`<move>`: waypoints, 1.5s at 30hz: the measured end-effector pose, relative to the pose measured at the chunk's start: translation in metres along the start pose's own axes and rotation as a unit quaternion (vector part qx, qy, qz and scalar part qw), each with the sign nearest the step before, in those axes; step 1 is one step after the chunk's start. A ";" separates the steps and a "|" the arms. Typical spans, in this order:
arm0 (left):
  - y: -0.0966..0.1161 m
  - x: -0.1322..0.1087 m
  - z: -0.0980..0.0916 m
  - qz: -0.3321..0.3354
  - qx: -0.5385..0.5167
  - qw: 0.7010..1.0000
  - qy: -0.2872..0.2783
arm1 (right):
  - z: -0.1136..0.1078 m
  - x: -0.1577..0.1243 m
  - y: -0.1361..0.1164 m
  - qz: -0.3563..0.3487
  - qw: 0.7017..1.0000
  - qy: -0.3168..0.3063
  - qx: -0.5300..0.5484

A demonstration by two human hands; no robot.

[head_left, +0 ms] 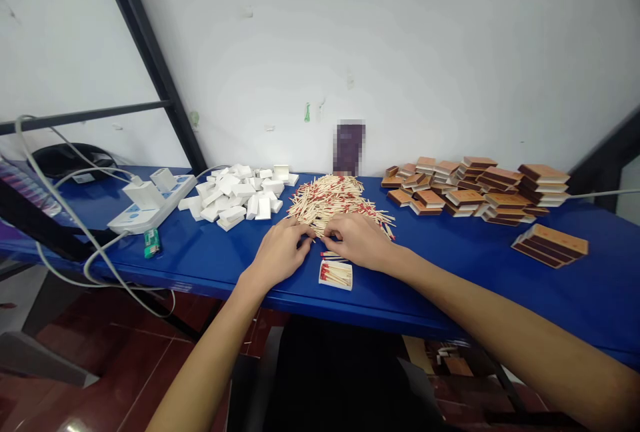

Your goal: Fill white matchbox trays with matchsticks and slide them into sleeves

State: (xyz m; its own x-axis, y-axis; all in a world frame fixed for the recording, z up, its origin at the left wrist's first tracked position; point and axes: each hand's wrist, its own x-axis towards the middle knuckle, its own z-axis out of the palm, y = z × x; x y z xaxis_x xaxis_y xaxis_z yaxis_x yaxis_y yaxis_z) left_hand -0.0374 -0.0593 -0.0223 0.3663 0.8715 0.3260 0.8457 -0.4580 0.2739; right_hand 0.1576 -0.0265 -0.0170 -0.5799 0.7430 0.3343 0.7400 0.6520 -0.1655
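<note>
A heap of red-tipped matches (330,195) lies in the middle of the blue table. At its near edge, my left hand (283,249) has thumb and fingers pinched together on matches. My right hand (360,239) faces it from the other side, fingers curled and closed on matches too; its fingertips are partly hidden. Just in front of both hands, a white matchbox tray (336,287) holds several matches with their red heads to the left. A few loose matches (334,256) lie between the tray and my hands.
White matchbox trays (235,189) are piled left of the heap. Brown matchbox sleeves (465,199) stand stacked at right, with a separate group (550,245) nearer. A power strip (153,202) with cables and a green packet (152,243) lie at left. A black frame post (150,45) rises behind.
</note>
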 end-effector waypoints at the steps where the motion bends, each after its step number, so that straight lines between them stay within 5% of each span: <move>1: 0.000 0.000 0.000 -0.001 0.000 1.000 0.000 | -0.002 -0.001 0.000 0.000 1.000 0.001 0.003; 7: 0.000 0.000 0.000 -0.011 -0.007 1.000 -0.001 | -0.028 -0.011 0.015 0.000 1.000 -0.006 0.009; 14: -0.002 0.000 0.001 0.014 -0.026 1.000 -0.006 | -0.043 -0.018 0.035 -0.058 0.993 -0.097 0.018; 25: -0.002 -0.001 0.002 0.001 -0.003 1.000 -0.012 | -0.040 -0.017 0.030 -0.054 0.990 -0.125 0.023; 45: 0.007 -0.002 -0.001 0.112 -0.109 0.985 0.070 | -0.026 -0.015 0.018 -0.058 0.984 -0.120 0.116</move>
State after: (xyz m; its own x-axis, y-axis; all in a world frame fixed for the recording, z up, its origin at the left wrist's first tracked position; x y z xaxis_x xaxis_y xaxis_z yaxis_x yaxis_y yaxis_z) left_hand -0.0321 -0.0643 -0.0203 0.4641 0.7193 0.5170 0.6416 -0.6754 0.3637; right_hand 0.1883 -0.0297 -0.0011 -0.7405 0.6574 0.1398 0.5818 0.7312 -0.3562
